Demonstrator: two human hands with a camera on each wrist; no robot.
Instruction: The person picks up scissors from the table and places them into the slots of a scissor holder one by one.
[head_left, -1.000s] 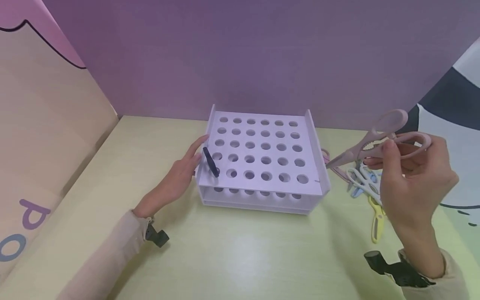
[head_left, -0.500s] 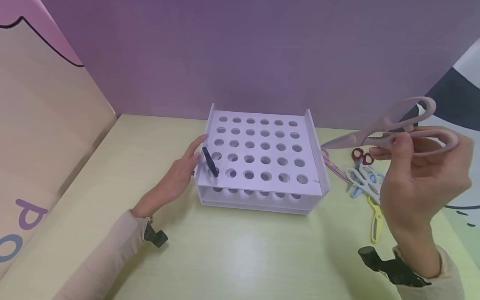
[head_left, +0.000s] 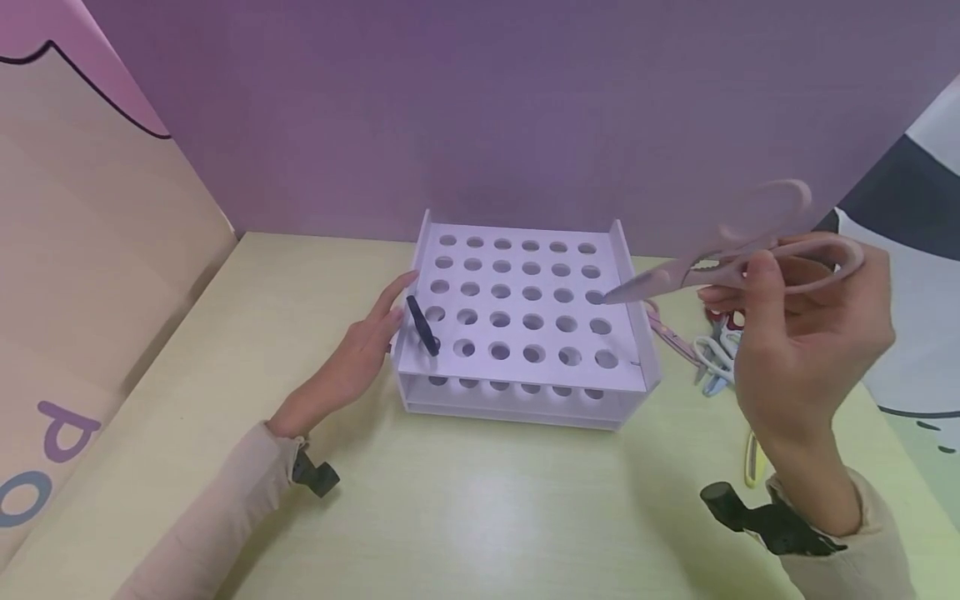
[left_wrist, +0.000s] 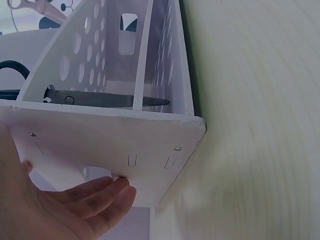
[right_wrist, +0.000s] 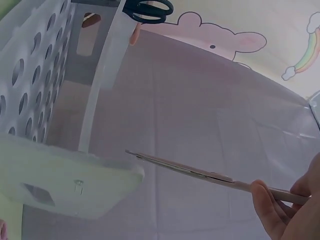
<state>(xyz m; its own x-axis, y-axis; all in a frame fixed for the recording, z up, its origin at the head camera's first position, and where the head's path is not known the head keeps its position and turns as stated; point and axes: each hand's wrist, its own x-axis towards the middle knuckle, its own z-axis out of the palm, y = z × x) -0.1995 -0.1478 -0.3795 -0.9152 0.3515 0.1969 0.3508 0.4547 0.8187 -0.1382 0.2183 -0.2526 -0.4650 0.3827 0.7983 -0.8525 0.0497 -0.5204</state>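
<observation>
A white two-tier rack (head_left: 516, 306) with rows of round holes stands on the table. My left hand (head_left: 352, 354) touches its left side panel, with nearly straight fingers beside a handle cutout in the left wrist view. Dark-handled scissors (head_left: 422, 323) stand in the front-left hole. Their grey blades (left_wrist: 105, 99) pass down through both tiers. My right hand (head_left: 817, 333) pinches pale pink scissors (head_left: 720, 271) by one handle loop, between thumb and fingers. The blades point left, and the tip overlaps the rack's right column of holes in the head view.
Right of the rack lie more scissors: a pink pair (head_left: 671, 337), a white pair (head_left: 716, 358) over red and blue ones, and a yellow pair (head_left: 752, 458) partly hidden by the right wrist. A purple wall (head_left: 517, 108) rises behind the table.
My right hand first drew right and up with the pink scissors, then came back left, so the tip now overlaps the rack's top. The left hand has stayed at the side panel.
</observation>
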